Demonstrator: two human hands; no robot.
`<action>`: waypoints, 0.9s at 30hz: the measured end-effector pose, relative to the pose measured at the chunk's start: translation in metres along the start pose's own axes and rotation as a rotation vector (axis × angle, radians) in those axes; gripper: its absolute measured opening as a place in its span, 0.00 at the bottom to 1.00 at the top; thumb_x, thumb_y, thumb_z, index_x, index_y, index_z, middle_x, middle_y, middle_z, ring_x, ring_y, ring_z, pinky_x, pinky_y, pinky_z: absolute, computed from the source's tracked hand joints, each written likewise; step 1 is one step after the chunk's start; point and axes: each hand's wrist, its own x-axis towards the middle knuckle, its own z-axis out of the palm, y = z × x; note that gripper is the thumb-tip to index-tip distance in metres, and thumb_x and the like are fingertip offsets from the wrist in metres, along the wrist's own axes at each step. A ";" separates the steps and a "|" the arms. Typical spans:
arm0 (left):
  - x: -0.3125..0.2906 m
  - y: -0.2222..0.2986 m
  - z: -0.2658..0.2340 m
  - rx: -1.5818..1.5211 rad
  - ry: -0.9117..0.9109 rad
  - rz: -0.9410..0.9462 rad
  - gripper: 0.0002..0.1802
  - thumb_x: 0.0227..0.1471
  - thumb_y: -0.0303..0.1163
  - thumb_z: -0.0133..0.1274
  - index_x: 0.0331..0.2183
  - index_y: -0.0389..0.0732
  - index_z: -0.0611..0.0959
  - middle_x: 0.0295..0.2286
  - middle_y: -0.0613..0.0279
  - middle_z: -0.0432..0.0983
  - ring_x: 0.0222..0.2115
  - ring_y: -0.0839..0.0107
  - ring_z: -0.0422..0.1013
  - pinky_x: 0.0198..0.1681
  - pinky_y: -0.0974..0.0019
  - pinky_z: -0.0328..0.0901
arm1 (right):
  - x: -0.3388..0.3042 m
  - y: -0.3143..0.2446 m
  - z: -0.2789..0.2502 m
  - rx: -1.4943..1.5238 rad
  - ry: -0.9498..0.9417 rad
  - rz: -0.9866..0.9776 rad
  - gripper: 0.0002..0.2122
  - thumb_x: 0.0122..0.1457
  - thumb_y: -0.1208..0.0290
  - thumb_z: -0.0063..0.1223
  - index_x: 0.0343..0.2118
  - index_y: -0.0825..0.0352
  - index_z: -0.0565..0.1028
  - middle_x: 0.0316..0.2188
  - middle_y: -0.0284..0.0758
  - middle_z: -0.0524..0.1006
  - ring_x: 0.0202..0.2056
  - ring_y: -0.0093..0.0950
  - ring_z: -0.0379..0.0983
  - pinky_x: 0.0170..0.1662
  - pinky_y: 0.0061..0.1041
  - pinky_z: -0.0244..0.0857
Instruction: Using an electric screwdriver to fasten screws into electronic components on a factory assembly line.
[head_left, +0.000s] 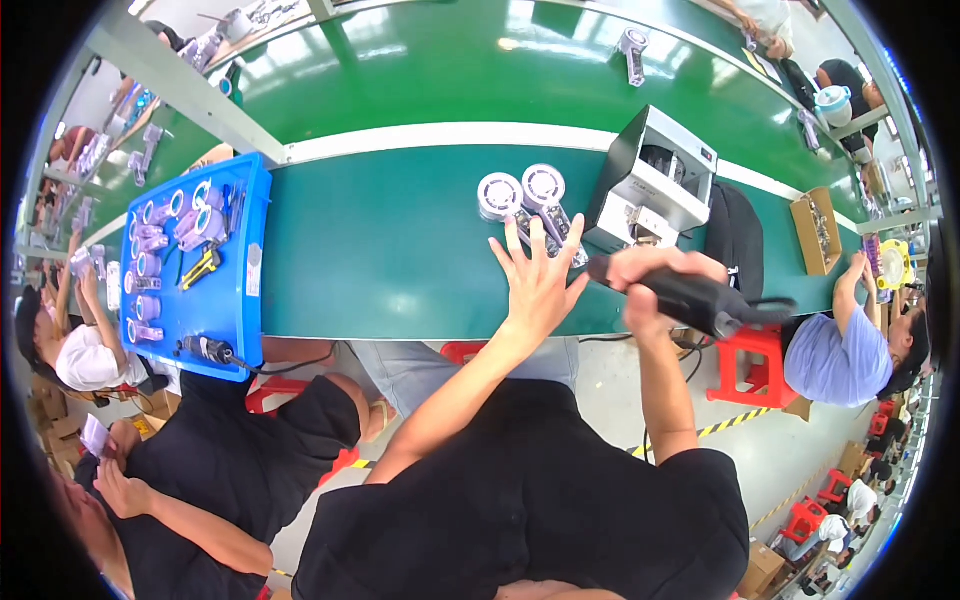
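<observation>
Two pale purple handheld fans, the left one (500, 196) and the right one (543, 186), lie side by side on the green workbench (380, 250), their round heads away from me. Over their handles my left hand (538, 290) is spread flat, fingertips touching or just above them; the hand is open. Closed around a black electric screwdriver (700, 303), my right hand (655, 280) is just right of the fans. The screwdriver's tip points left toward the handles, and its cord trails off to the right. Fingers partly cover the handle details.
Behind my right hand stands a grey screw feeder (655, 180), with a black bag (737, 235) beside it. Farther right is a cardboard box (816, 232) of small parts. A blue tray (254, 300) of purple fan parts and tools sits left. Co-workers sit on both sides.
</observation>
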 end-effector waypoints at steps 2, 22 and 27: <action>0.014 -0.005 0.009 0.052 0.005 0.033 0.42 0.41 0.43 0.67 0.59 0.57 0.72 0.57 0.37 0.55 0.61 0.22 0.41 0.54 0.14 0.46 | 0.007 -0.012 -0.024 0.147 0.021 -0.047 0.25 0.59 0.72 0.62 0.50 0.61 0.56 0.28 0.42 0.75 0.26 0.31 0.73 0.30 0.34 0.74; 0.350 -0.024 0.170 0.261 -0.207 0.304 0.30 0.56 0.55 0.52 0.60 0.64 0.72 0.48 0.45 0.71 0.52 0.48 0.65 0.52 0.44 0.62 | -0.016 -0.040 -0.094 -0.076 0.399 0.099 0.26 0.58 0.60 0.65 0.43 0.61 0.55 0.20 0.36 0.71 0.15 0.26 0.68 0.18 0.27 0.69; 0.360 -0.037 0.184 0.229 -0.011 0.240 0.14 0.57 0.34 0.48 0.46 0.52 0.78 0.40 0.51 0.76 0.46 0.52 0.71 0.46 0.43 0.64 | -0.014 -0.052 -0.100 -0.136 0.368 0.109 0.24 0.60 0.63 0.63 0.45 0.61 0.56 0.19 0.35 0.69 0.14 0.25 0.66 0.17 0.26 0.67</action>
